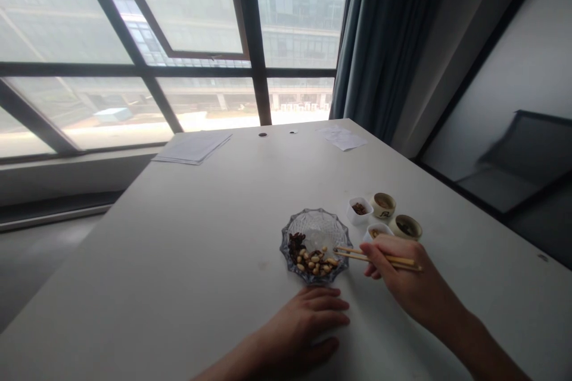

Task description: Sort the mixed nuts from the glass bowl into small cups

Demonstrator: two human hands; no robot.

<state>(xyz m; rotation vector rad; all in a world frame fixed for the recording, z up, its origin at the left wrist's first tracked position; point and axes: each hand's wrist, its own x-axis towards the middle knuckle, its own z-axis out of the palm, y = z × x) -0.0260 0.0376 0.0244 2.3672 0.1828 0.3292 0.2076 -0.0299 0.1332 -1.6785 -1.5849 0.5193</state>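
Note:
My right hand [404,277] grips a pair of wooden chopsticks [357,255], their tips at the right rim of a cut-glass dish [316,224]. The dish holds pale peanuts and some dark dried pieces. My left hand [304,327] lies flat on the white table [214,262] just in front of the dish, fingers stretched out and holding nothing. Right of the dish stand a small white square cup [360,209] with dark bits, another white cup [376,231] partly behind my right hand, and two round cream cups [383,205] [406,227].
A stack of papers [193,147] lies at the table's far left, a loose sheet [343,138] at the far right. Large windows and a dark curtain [379,41] stand behind the table. A dark chair [522,155] sits to the right.

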